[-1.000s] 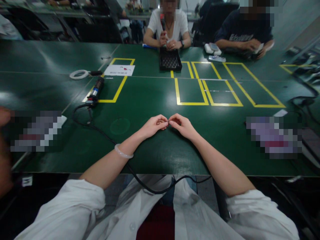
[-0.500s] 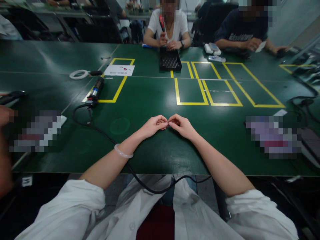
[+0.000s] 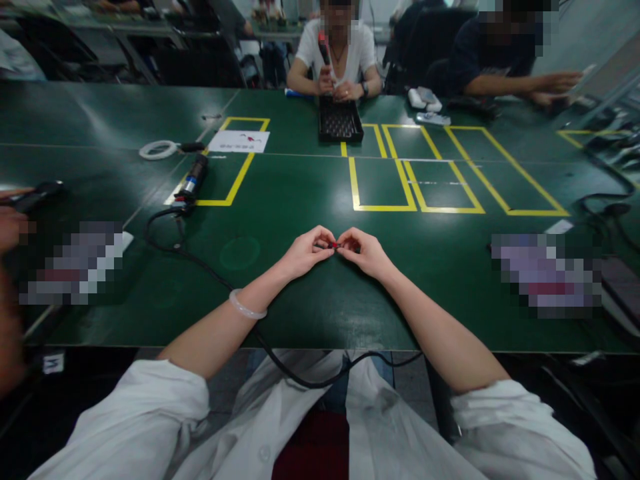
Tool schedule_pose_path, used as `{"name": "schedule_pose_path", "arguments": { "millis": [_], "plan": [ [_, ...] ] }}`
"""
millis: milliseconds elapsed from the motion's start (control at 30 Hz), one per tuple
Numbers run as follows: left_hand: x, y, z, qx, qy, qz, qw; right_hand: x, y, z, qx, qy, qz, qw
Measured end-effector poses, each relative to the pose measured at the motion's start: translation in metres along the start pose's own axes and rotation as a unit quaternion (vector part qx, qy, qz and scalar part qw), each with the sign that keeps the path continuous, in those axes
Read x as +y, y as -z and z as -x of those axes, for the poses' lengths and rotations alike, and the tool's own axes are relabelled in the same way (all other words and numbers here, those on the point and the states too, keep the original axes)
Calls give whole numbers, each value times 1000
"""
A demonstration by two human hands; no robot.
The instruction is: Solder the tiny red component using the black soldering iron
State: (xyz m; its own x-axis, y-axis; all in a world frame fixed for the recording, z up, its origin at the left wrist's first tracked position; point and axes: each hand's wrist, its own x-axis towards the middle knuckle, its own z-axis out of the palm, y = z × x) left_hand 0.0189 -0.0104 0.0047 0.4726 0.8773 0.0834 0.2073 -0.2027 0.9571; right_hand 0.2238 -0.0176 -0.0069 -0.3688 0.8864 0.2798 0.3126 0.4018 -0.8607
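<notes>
Between my fingertips is a small red and dark piece [image 3: 335, 245], too small to identify. My left hand [image 3: 314, 251] pinches its left side, and my right hand [image 3: 361, 250] pinches its right side. Both hands are held close together above the green table [image 3: 300, 300], near its front edge. A clear bracelet [image 3: 247, 305] circles my left wrist.
A black tool [image 3: 194, 179] with a cable lies at left, near a white card [image 3: 239, 141] and a white coil [image 3: 158, 149]. Across the table, a person holds a red-tipped tool above a black tray [image 3: 341, 137]. Yellow tape rectangles mark the surface.
My fingertips have parted slightly, and the small red piece between them now shows. At the upper right, a person's arms have moved to the right. A hand at far left has shifted with a dark object.
</notes>
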Motion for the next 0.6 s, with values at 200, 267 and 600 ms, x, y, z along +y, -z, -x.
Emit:
{"name": "schedule_pose_path", "arguments": {
  "millis": [200,267,600],
  "plan": [
    [4,0,2,8,-7,-24,1000,-1,1,-1,11,1,-4,1000],
    [6,0,3,16,-11,-28,999,-1,1,-1,11,-6,-32,999],
    [9,0,3,16,-5,-29,999,-1,0,-1,-6,-6,-54,998]
  ]
}}
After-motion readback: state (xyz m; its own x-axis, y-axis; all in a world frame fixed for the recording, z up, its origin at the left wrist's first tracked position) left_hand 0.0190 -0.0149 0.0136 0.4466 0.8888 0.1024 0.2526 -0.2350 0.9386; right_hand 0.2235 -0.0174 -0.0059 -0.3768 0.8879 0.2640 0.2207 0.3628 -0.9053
